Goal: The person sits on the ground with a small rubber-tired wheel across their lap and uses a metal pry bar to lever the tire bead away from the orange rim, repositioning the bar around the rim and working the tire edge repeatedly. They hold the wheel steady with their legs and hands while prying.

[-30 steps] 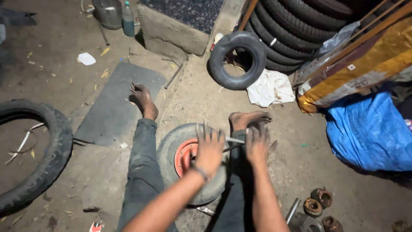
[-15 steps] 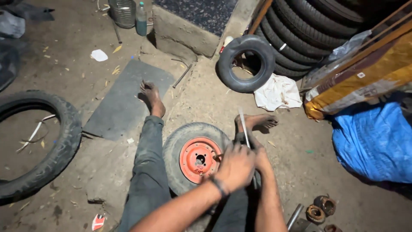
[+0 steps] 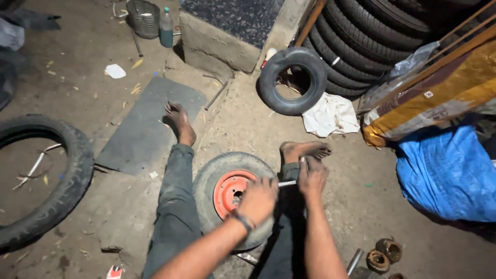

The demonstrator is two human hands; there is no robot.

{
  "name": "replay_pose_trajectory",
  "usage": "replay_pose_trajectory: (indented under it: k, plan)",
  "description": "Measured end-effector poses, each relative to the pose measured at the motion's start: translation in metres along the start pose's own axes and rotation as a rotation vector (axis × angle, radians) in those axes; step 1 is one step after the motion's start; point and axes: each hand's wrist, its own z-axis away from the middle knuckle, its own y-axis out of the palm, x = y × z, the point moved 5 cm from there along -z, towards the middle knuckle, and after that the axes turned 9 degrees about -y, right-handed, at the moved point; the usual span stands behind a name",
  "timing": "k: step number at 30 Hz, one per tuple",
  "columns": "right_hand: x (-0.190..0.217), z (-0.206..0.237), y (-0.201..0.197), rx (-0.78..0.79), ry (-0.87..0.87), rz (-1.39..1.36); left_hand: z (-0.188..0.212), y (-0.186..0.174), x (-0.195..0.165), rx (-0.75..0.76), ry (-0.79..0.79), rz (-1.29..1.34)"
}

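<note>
Between both hands point(image 3: 258, 199) point(image 3: 311, 175), metal bar point(image 3: 287, 183).

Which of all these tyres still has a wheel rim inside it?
The small grey tyre between the person's legs: it alone holds a red-orange metal rim. The others, lying, leaning or stacked, are empty rings.

Wheel point(image 3: 222, 181) boxed in by both legs; bare floor point(image 3: 356, 196) open to the right. Blue tarp point(image 3: 449, 175) further right, loose tyre point(image 3: 292, 80) ahead, big tyre point(image 3: 46, 181) left.
</note>
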Motion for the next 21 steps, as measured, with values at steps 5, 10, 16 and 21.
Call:
replay_pose_trajectory:
  k: [5,10,16,21]
  plan:
    - [-0.01,0.022,0.023,-0.238,0.103,0.02,0.031,0.006,-0.029,0.006,-0.094,0.05]
    - [-0.023,0.093,0.033,-0.331,0.121,-0.489,0.024,0.02,-0.029,0.321,-0.001,0.231]
    - [-0.041,0.056,0.03,0.432,0.127,-0.66,-0.036,0.007,-0.038,0.067,0.119,0.32]
    - [0.029,0.069,-0.009,0.118,0.007,-0.293,-0.098,0.034,-0.019,-0.053,0.241,0.105]
